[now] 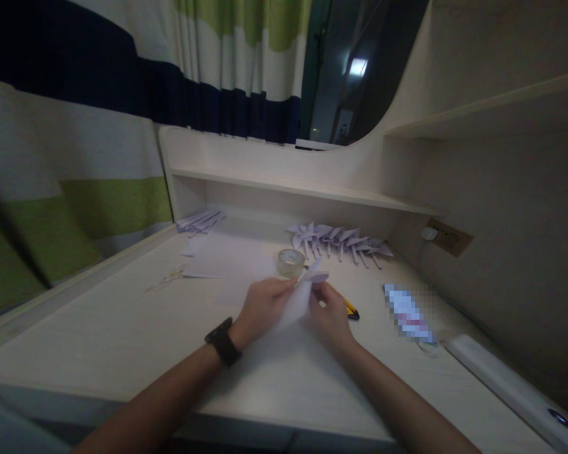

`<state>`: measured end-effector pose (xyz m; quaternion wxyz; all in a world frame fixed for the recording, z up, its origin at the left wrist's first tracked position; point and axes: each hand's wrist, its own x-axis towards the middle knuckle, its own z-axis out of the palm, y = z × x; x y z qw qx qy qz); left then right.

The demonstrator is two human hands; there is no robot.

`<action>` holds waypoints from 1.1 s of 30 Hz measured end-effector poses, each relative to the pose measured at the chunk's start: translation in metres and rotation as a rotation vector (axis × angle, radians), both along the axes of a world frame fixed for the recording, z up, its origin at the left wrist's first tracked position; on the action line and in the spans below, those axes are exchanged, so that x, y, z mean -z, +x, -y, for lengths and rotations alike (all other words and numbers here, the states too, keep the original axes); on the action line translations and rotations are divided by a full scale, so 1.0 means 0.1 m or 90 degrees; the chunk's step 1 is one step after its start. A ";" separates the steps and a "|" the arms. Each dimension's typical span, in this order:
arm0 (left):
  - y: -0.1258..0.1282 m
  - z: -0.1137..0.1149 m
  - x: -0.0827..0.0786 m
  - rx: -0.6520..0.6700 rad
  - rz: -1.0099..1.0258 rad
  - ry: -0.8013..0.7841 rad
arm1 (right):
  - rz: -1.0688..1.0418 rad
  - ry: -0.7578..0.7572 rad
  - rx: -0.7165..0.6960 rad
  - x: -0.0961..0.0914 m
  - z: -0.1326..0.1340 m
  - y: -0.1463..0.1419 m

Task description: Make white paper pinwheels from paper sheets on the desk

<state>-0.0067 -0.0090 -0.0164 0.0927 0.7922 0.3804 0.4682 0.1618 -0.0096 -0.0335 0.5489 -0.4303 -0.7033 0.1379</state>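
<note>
Between my two hands, just above the desk, is a white paper pinwheel (297, 304) with partly curled flaps. My left hand (265, 309) grips its left side, thumb pointing toward the middle; a dark watch is on that wrist. On the other side, the fingers of my right hand (330, 312) pinch the paper near a curled flap. Right behind the paper stands a roll of clear tape (290, 262). A yellow and black utility knife (352, 309) lies partly hidden beyond my right hand.
Several finished paper pinwheels (336, 239) lie in a row at the back. Rolled paper sticks (201, 221) are piled at the back left, near flat paper sheets (236, 258). A blurred-out phone-like object (409, 315) and a long white lamp-like bar (506, 384) lie at right.
</note>
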 end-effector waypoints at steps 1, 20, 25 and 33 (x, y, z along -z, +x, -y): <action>-0.01 0.00 0.00 0.003 -0.008 0.001 | -0.001 -0.002 -0.002 0.00 0.00 0.00; 0.01 0.03 0.03 -0.018 0.042 -0.037 | 0.141 0.158 0.068 0.05 0.02 -0.02; 0.01 0.04 0.02 -0.006 0.024 -0.031 | 0.208 0.241 0.055 0.04 -0.01 0.06; -0.01 0.05 0.01 0.009 0.021 -0.005 | 0.092 0.123 0.067 0.04 0.01 -0.02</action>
